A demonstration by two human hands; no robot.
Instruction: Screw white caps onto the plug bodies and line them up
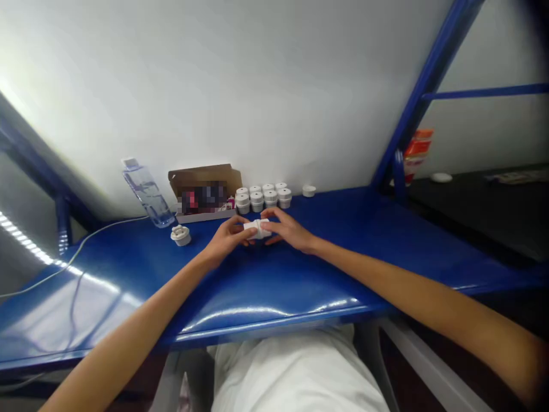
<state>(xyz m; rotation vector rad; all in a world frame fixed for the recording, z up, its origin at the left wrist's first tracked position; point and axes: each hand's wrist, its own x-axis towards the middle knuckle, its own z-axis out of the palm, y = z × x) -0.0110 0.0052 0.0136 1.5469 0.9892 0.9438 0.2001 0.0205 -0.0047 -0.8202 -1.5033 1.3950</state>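
A white plastic cylindrical part [258, 228] lies sideways between my two hands, just above the blue tabletop [240, 280]. My left hand [229, 237] grips its left end between thumb and fingers. The right end is pinched by my right hand [289, 229]. A raised ring runs round the middle of the part, between my thumbs. Beyond my hands, several similar white cylindrical parts [270, 198] stand upright in two rows. Left of my left hand sits a single white part [180, 235] with a knobbed top.
An open cardboard box [206, 217] with blurred contents stands by the wall. Left of it is a clear water bottle [148, 191] with a white cap. A small white cap-like piece [309, 191] lies right of the rows. A cable [98, 230] crosses the left side; blue posts [422, 86] rise at both ends.
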